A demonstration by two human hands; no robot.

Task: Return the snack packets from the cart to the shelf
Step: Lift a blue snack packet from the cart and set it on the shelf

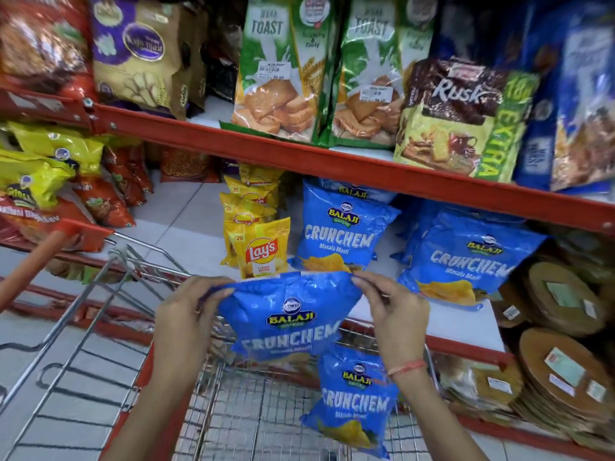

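A blue Balaji Crunchem packet (pixel 286 314) hangs above the cart, held by its top corners. My left hand (pixel 186 314) pinches the left corner and my right hand (pixel 396 311) pinches the right one. A second blue Crunchem packet (pixel 356 400) leans inside the wire cart (pixel 253 414) below my right wrist. On the white middle shelf (pixel 462 321) just beyond stand more blue Crunchem packets (pixel 339 227) and another stack (pixel 466 257) to the right.
Yellow Lay's packets (pixel 258 247) stand in a row left of the blue ones. The red upper shelf edge (pixel 332 161) carries toast and rusk packs (pixel 462 118). Round brown packs (pixel 562 371) fill the right side. The cart's red handle (pixel 40 261) is at left.
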